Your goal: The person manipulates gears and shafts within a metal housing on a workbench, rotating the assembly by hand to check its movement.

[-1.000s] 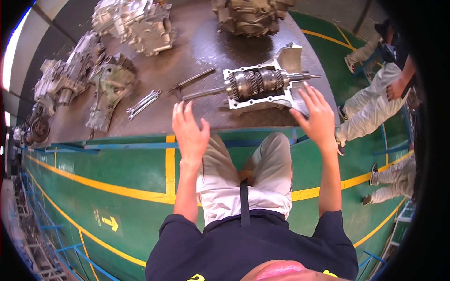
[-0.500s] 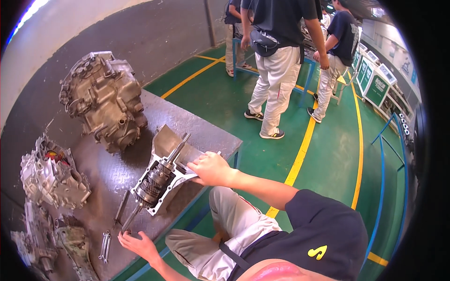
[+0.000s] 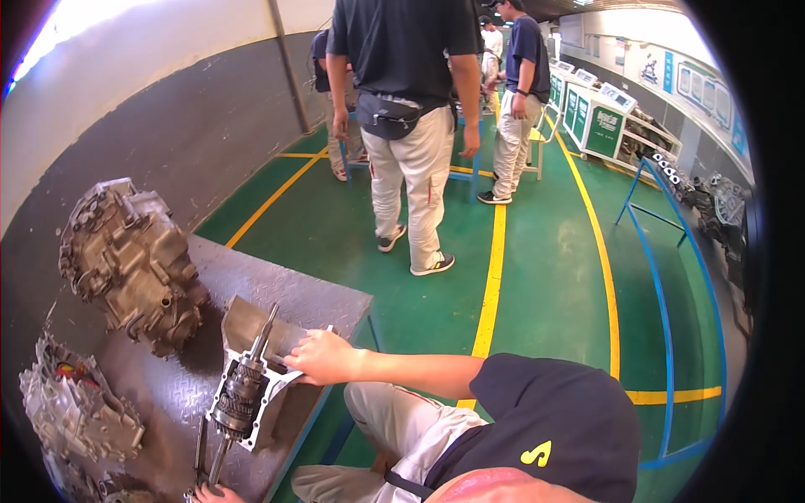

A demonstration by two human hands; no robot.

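A half gearbox housing [image 3: 265, 412] of pale metal lies open on the metal-topped bench. In it rests a dark gear shaft [image 3: 238, 397] with several gears, its slim ends sticking out at both sides. My right hand [image 3: 322, 358] is closed over the housing's right edge, fingers curled on the rim. At the bottom edge of the picture, my left hand [image 3: 220, 495] is at the near end of the shaft; most of it is cut off, so its grip cannot be made out. A thin dark rod [image 3: 200, 444] lies just left of the shaft.
A large complete gearbox [image 3: 134, 260] stands at the bench's far left, with an opened silver casing [image 3: 80, 407] nearer. The bench top [image 3: 323, 293] ends at a corner over green floor. A person [image 3: 402, 126] stands ahead; others are farther off. A blue metal frame [image 3: 658, 310] stands right.
The whole scene has shifted down and left as my head moved. My left hand has mostly dropped out of the picture. My right hand keeps its hold on the housing.
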